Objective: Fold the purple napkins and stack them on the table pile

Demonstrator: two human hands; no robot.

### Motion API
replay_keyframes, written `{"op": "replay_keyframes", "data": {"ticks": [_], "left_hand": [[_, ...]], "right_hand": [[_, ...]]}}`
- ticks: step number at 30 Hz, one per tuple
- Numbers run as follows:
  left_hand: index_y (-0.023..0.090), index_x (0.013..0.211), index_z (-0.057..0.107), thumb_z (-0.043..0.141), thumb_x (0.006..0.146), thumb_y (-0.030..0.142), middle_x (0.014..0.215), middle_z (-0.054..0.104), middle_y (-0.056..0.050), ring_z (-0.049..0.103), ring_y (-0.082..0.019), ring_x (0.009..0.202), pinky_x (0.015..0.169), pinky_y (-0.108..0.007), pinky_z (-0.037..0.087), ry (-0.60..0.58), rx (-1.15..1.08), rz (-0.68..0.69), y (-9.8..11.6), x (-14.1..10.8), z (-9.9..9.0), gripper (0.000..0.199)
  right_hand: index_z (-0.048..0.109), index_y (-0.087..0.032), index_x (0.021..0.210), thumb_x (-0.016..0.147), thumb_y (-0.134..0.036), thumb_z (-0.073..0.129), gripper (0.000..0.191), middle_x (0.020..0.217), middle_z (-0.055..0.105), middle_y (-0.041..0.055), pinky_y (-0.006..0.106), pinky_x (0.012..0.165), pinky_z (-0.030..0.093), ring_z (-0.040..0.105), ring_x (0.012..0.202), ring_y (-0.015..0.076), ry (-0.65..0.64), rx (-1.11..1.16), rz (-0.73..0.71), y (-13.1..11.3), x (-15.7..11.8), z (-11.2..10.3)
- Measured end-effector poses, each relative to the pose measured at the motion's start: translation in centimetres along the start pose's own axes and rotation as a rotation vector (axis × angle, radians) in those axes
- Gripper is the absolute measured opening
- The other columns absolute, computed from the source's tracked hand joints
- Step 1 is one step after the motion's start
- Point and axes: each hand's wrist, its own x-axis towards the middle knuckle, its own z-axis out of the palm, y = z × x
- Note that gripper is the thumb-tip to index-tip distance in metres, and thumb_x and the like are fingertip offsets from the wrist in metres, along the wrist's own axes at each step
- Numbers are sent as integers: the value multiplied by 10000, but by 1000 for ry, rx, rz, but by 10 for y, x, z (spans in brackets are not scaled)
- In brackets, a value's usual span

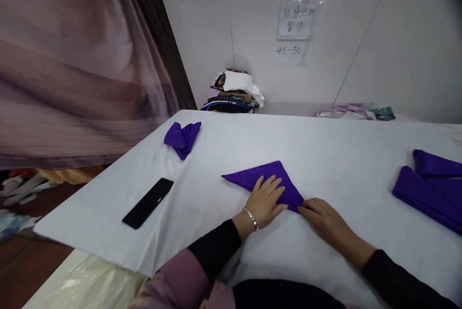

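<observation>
Cloth [277,170]: a deep purple triangle of folded fabric lies flat near the middle of the white table [346,155], its left side drawn out to a thin tip, its peak toward the pale wall [198,10], its face largely smooth.
Left hand [265,205]: palm down with fingers spread, it rests across the cloth's near edge; a silver-toned bracelet [250,218] circles the wrist.
Right hand [321,217]: thumb and fingers pinch the cloth's right corner, the two hands near each other but apart.
Folded piece [182,139]: more purple fabric, by the table's far left corner, shows a V-shaped notch between two loose lobes and tapers at its near end.
Bands [433,193]: at the right, layered purple lengths with rounded ends run out of view.
Phone [147,203]: a hard, glossy black rectangle lies aslant on the table's left, beside soft white creases.
Curtain [72,58]: mauve folds with a satiny sheen hang at left.
Clothes pile [234,90]: limp layers, white, plaid and dark blue, rise beyond the table's far edge.
Sign [294,22]: handwritten white paper hangs on the wall above "45-50".
</observation>
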Motion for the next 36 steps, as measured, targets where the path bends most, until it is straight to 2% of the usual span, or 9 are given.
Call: {"op": "replay_keyframes", "data": {"ticks": [2, 4, 9, 13, 14, 17, 20, 24, 36], "left_hand": [[205, 1320, 389, 337, 874, 545, 1438, 366, -76, 216, -234, 1360, 1112, -503, 133, -32, -4, -19, 0, 8, 8, 564], [187, 1338, 372, 317, 848, 608, 1449, 342, -102, 200, -259, 1365, 1104, -535, 121, -79, 9, -78, -11, 10, 13, 648], [176, 1337, 387, 333, 811, 661, 1436, 357, -124, 239, -290, 1350, 1088, -579, 118, -143, 67, -261, -62, -10, 8, 718], [200, 1266, 476, 467, 785, 613, 1377, 443, -138, 360, -312, 1287, 1050, -602, 205, 20, 74, -420, -111, -38, -16, 633], [193, 1238, 503, 507, 775, 589, 1338, 488, -141, 420, -303, 1244, 1030, -567, 281, 86, 37, -413, -122, -46, -22, 609], [190, 1154, 567, 530, 806, 468, 1133, 641, -96, 567, -225, 1067, 929, -414, 449, 143, -8, -388, -144, -66, -34, 447], [215, 1060, 620, 481, 850, 329, 972, 687, -44, 606, -176, 936, 838, -340, 501, 179, -19, -398, -150, -73, -34, 276], [227, 955, 656, 475, 848, 240, 908, 681, -26, 594, -164, 896, 809, -314, 500, 201, -2, -426, -149, -66, -27, 210], [189, 780, 602, 456, 856, 231, 799, 601, -56, 518, -203, 792, 747, -351, 422, 78, 186, -470, -147, -50, -35, 170]], "right_hand": [[648, -198, 1073, 886, -150, 417, 301, 942, 643, 89, 343, 736, 459, 573, 839, 215, 4, 15, 10, -1, -3, -1], [642, -201, 1088, 885, -150, 411, 311, 970, 642, 92, 347, 743, 463, 576, 861, 220, 7, 19, 17, -1, -6, -2], [659, -186, 1049, 873, -145, 417, 302, 952, 645, 100, 351, 734, 474, 582, 862, 228, 29, 51, 44, 0, -8, -1], [655, -196, 1052, 872, -143, 416, 303, 959, 639, 99, 355, 735, 479, 578, 868, 227, 35, 100, 56, 0, -6, -2], [650, -203, 1060, 874, -141, 414, 307, 966, 636, 96, 355, 740, 479, 576, 872, 225, 31, 109, 65, 1, -6, -2], [641, -209, 1071, 877, -134, 416, 307, 973, 629, 91, 353, 738, 482, 573, 873, 219, 24, 114, 69, 2, -8, -1], [639, -197, 1067, 876, -128, 421, 297, 963, 626, 91, 349, 723, 487, 573, 865, 215, 39, 97, 50, 3, -8, 0], [624, -200, 1083, 874, -106, 409, 315, 957, 623, 89, 346, 712, 492, 576, 857, 209, 49, 87, 40, 3, -8, -1], [603, -189, 1088, 873, -89, 420, 299, 930, 624, 79, 325, 692, 496, 578, 830, 192, 78, 69, 20, 3, -7, -4]]}}
